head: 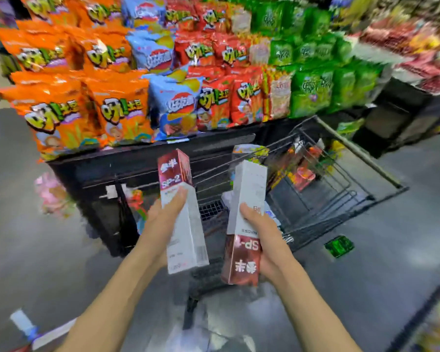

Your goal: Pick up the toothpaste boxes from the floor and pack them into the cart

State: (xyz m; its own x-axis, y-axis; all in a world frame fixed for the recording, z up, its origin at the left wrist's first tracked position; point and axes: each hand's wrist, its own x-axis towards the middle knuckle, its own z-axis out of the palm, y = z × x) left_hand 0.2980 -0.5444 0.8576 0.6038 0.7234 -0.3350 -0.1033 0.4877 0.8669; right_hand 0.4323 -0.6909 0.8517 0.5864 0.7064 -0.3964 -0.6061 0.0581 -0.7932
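Both forearms reach out below me, and each hand grips a toothpaste box: my left hand (163, 219) wraps the left box (182, 212), red end up, while my right hand (264, 240) clamps the right box (244, 222), red end down. Both boxes hang above the near edge of the cart (366, 153), whose basket already holds some packets. I judge this the packing step; next I should reach forward over the rim and lay both boxes down inside.
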